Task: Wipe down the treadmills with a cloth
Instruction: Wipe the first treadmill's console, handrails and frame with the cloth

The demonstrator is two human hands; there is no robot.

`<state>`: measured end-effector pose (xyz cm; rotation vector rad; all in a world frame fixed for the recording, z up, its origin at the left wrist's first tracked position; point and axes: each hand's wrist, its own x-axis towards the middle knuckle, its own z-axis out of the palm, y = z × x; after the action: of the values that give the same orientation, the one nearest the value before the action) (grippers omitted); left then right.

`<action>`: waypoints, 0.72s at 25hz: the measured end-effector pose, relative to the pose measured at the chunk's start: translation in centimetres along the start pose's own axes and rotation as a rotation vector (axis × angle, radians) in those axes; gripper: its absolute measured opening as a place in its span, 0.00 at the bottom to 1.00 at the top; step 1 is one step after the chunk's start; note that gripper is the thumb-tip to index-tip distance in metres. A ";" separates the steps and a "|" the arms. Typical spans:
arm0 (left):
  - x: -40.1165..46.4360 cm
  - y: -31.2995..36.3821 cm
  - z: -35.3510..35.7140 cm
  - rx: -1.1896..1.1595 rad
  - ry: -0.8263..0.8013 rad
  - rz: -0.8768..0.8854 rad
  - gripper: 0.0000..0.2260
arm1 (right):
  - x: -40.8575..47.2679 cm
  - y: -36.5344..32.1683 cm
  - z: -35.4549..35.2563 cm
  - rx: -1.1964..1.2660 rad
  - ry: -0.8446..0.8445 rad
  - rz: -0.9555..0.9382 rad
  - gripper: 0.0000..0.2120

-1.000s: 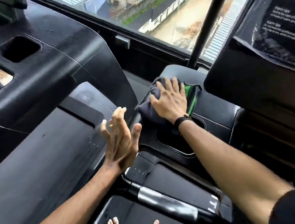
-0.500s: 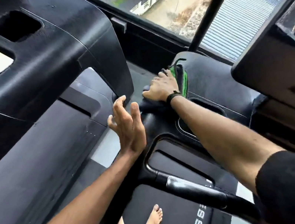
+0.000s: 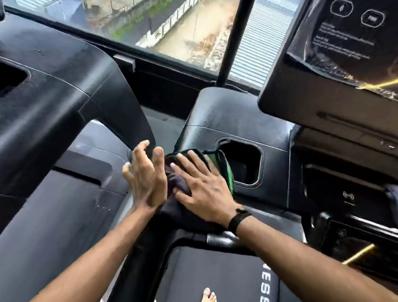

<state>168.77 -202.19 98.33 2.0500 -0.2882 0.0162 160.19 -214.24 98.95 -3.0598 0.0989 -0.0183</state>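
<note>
A: Where's the cloth [image 3: 172, 184]?

B: On the left shoulder of the treadmill console [image 3: 226, 114], just beside the cup-holder recess [image 3: 243, 163]. Dark cloth, green edge showing at the recess side.

A: Grip state?

B: Right hand [image 3: 204, 189] lies flat on the cloth, fingers straight and spread, pressing down. No pinch, no curl. Left hand [image 3: 147, 178] holds nothing, fingers loosely extended, edge-on just beside the cloth. Can't tell if it touches the cloth or the plastic.

A: How to do this pass well?

B: My read: flat palm is right for the broad shoulder and gives even pressure. The cloth looks bunched under the hand, so spread it out for more contact. Overlap strokes, work toward the recess rim, then wrap a fingertip in the cloth for the rim groove and the pocket. Left hand would do better braced on the frame than floating. Watch the green edge; it overhangs the recess and could drop in.

A: Other surfaces?

B: Handlebar [image 3: 220, 238] sits below the wrist. Display panel [image 3: 344, 21] is upper right, under wrinkled film.

A: Any readable text?

B: Belt [image 3: 214, 280] shows white letters "ESS", the word's start cut off. One round display button reads roughly "10", the others are unclear. The small print block under them is illegible. There's a wireless-style icon on the lower panel and no brand name I can read.
</note>
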 end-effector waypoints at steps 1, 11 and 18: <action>0.0 0.4 0.4 0.023 -0.026 0.025 0.32 | -1.4 1.3 -0.4 -0.004 0.021 0.065 0.32; 0.7 1.2 2.9 0.149 -0.252 0.259 0.27 | -10.1 6.8 -1.4 -0.042 0.099 0.799 0.41; 0.2 -0.1 4.1 0.162 -0.269 0.235 0.30 | -7.5 9.7 -2.7 0.030 0.083 0.758 0.42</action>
<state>168.50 -205.73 96.29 2.1681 -0.7147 -0.0949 152.08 -223.62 100.78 -2.7790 1.2187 -0.0965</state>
